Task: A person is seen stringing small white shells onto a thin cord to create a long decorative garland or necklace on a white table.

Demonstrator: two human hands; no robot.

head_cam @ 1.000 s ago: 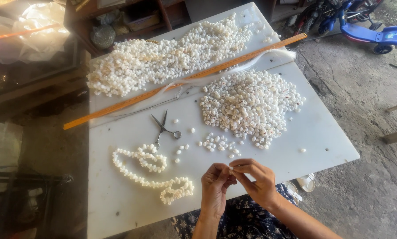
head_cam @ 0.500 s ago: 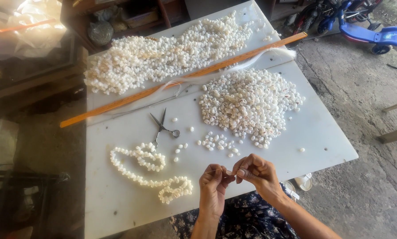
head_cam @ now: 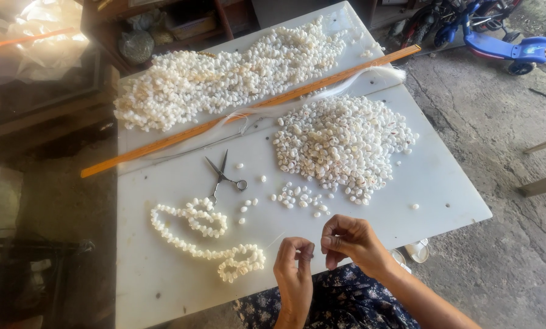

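Note:
My left hand (head_cam: 294,263) and my right hand (head_cam: 348,239) are raised over the near edge of the white table (head_cam: 163,286), fingertips pinched and close together. A thin thread (head_cam: 276,239) runs from them towards a strung strand of white shells (head_cam: 207,241) lying in loops to the left. Whether a shell sits between the fingers is too small to tell. A few loose shells (head_cam: 300,198) lie just beyond my hands. Behind them is a big heap of loose white shells (head_cam: 341,141). Small scissors (head_cam: 224,176) lie open on the table.
A long orange wooden stick (head_cam: 248,113) crosses the table diagonally, with a bundle of white fibre (head_cam: 346,86) along it. Beyond it lies a long mass of shells (head_cam: 224,76). A blue ride-on toy (head_cam: 504,45) stands on the concrete floor at the far right; dark shelving with clutter is on the left.
My hands have drawn slightly apart at the fingertips, and my right hand has lifted a little. Everything on the table lies as before.

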